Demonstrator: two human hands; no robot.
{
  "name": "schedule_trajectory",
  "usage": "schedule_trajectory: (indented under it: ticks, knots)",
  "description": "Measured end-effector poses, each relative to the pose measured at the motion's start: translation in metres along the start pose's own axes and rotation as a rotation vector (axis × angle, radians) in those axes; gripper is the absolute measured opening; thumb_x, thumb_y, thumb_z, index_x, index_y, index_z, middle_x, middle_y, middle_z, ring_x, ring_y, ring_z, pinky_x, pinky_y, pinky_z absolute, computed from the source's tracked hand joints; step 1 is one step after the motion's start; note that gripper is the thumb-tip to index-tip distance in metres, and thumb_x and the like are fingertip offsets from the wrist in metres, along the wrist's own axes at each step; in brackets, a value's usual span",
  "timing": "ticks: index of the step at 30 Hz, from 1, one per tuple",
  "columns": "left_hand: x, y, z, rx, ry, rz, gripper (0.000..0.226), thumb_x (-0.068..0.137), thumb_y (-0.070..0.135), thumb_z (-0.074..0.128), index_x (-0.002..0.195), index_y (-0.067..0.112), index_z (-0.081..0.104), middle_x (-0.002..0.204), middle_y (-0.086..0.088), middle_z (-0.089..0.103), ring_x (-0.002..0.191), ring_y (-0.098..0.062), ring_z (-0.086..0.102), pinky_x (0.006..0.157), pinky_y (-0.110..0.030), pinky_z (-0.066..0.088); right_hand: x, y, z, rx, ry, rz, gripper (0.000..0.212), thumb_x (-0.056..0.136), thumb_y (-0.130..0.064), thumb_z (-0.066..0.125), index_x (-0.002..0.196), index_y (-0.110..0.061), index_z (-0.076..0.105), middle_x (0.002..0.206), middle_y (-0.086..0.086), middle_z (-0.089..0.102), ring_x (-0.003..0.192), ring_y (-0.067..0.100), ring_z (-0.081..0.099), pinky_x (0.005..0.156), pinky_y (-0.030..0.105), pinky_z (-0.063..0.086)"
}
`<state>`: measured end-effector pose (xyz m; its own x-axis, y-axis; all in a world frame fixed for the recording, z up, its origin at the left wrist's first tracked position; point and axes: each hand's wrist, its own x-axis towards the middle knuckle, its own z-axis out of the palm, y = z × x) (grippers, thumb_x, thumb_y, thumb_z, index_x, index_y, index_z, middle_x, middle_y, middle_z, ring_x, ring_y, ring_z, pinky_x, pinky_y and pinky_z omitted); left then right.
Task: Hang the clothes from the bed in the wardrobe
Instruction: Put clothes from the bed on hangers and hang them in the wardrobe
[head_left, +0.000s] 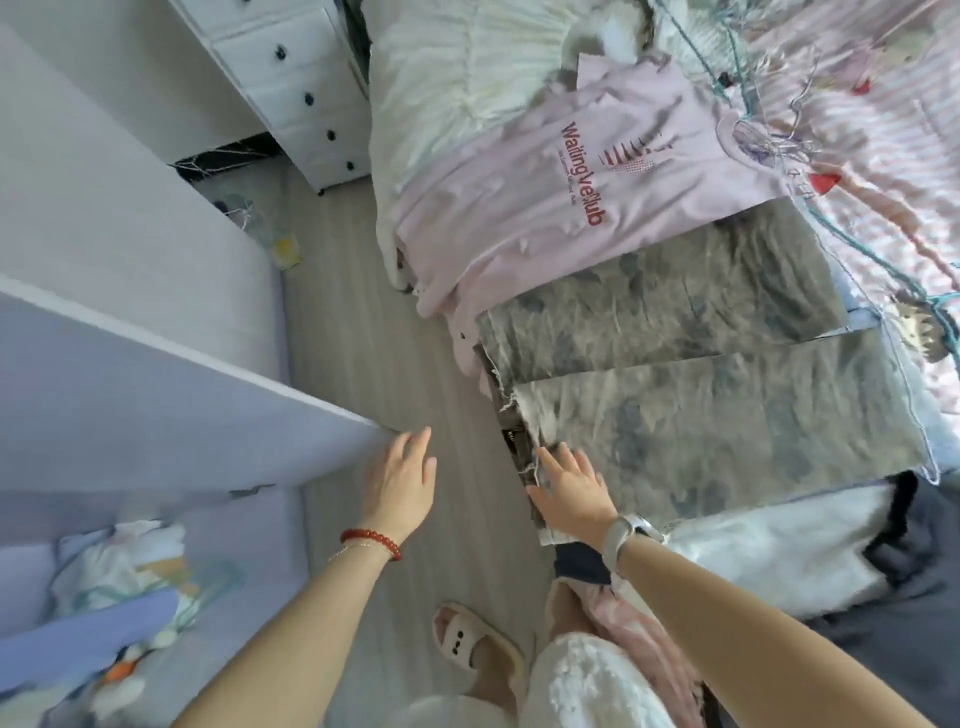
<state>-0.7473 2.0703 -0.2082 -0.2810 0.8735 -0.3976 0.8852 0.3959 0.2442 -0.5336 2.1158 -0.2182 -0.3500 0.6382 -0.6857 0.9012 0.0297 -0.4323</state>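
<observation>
Bedside floor (395, 322), right hand (569, 493) spread on camouflage trousers (701, 415), left hand (402, 480) relaxed.

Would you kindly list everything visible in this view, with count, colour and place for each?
T-shirt: one, pale pink with red print, flat on the bed, upper middle.
Camouflage garment: one, grey-green, two legs laid across the bed edge below the T-shirt.
Hangers: several, thin wire, teal and pale, on the bed, top right.
Bedding: pink striped, right; cream ruffled part, top middle.
Drawer unit: one, white with dark knobs, top left.
Wardrobe door: one, pale lilac, left.
Slipper: one, beige, on the grey floor, bottom middle.
Left hand: open, red bead bracelet, at the door's edge.
Right hand: open, pale watch, resting on the camouflage garment.
</observation>
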Motion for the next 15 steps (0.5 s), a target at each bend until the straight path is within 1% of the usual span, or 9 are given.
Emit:
schedule_trajectory:
  ticks: [3, 5, 6, 7, 9, 10, 11, 15]
  knots:
    - [-0.021, -0.027, -0.012, 0.083, 0.108, -0.007, 0.045, 0.097, 0.028, 0.036, 0.141, 0.02, 0.033, 0.145, -0.004, 0.034, 0.129, -0.024, 0.036, 0.105, -0.038, 0.027, -0.004, -0.029, 0.006, -0.092, 0.052, -0.05, 0.056, 0.097, -0.038, 0.031, 0.147, -0.023, 0.01, 0.156, 0.004, 0.002, 0.143, 0.025, -0.004, 0.116, 0.046, 0.004]
    - [-0.037, -0.043, -0.024, 0.113, 0.175, -0.022, 0.044, 0.096, 0.027, 0.039, 0.139, 0.02, 0.038, 0.145, -0.005, 0.036, 0.132, -0.023, 0.033, 0.106, -0.042, 0.022, -0.008, -0.061, 0.007, -0.203, 0.141, -0.147, 0.055, 0.097, -0.036, 0.03, 0.147, -0.022, 0.011, 0.156, 0.004, 0.004, 0.143, 0.024, -0.001, 0.116, 0.045, 0.004]
    - [-0.045, -0.052, -0.034, 0.121, 0.209, -0.027, 0.042, 0.095, 0.026, 0.043, 0.137, 0.018, 0.042, 0.144, -0.007, 0.039, 0.133, -0.024, 0.034, 0.108, -0.046, 0.021, -0.011, -0.081, 0.008, -0.249, 0.186, -0.207, 0.055, 0.097, -0.035, 0.03, 0.147, -0.021, 0.011, 0.156, 0.004, 0.005, 0.143, 0.024, -0.001, 0.116, 0.044, 0.005]
    - [-0.055, -0.063, -0.045, 0.125, 0.257, -0.021, 0.041, 0.091, 0.022, 0.051, 0.131, 0.015, 0.05, 0.14, -0.011, 0.044, 0.131, -0.027, 0.038, 0.106, -0.051, 0.024, -0.015, -0.103, 0.01, -0.28, 0.225, -0.27, 0.054, 0.097, -0.034, 0.03, 0.147, -0.021, 0.012, 0.156, 0.003, 0.006, 0.143, 0.023, 0.0, 0.116, 0.043, 0.005]
    - [-0.076, -0.092, -0.07, 0.154, 0.386, 0.003, 0.038, 0.076, 0.014, 0.071, 0.113, 0.01, 0.064, 0.124, -0.015, 0.059, 0.116, -0.033, 0.054, 0.095, -0.059, 0.037, -0.024, -0.153, 0.015, -0.325, 0.282, -0.4, 0.053, 0.097, -0.032, 0.031, 0.146, -0.021, 0.015, 0.156, 0.001, 0.007, 0.143, 0.021, 0.001, 0.115, 0.041, 0.004]
    - [-0.088, -0.109, -0.084, 0.179, 0.439, -0.013, 0.039, 0.069, 0.012, 0.077, 0.107, 0.01, 0.067, 0.118, -0.015, 0.062, 0.11, -0.034, 0.059, 0.089, -0.059, 0.042, -0.029, -0.18, 0.02, -0.348, 0.301, -0.467, 0.053, 0.097, -0.031, 0.031, 0.146, -0.022, 0.016, 0.155, 0.001, 0.008, 0.143, 0.02, 0.001, 0.115, 0.04, 0.004]
    - [-0.101, -0.129, -0.1, 0.193, 0.462, -0.049, 0.04, 0.065, 0.012, 0.079, 0.104, 0.01, 0.069, 0.115, -0.014, 0.064, 0.107, -0.033, 0.06, 0.086, -0.059, 0.043, -0.033, -0.208, 0.025, -0.371, 0.314, -0.536, 0.052, 0.097, -0.032, 0.031, 0.146, -0.022, 0.017, 0.155, 0.0, 0.008, 0.143, 0.019, 0.0, 0.115, 0.04, 0.004]
    - [-0.155, -0.219, -0.162, 0.239, 0.586, -0.26, 0.043, 0.062, 0.012, 0.081, 0.103, 0.01, 0.069, 0.114, -0.014, 0.064, 0.105, -0.033, 0.061, 0.084, -0.059, 0.044, -0.052, -0.322, 0.058, -0.449, 0.318, -0.79, 0.05, 0.098, -0.034, 0.027, 0.146, -0.021, 0.017, 0.155, -0.001, 0.007, 0.143, 0.018, -0.001, 0.115, 0.038, 0.003]
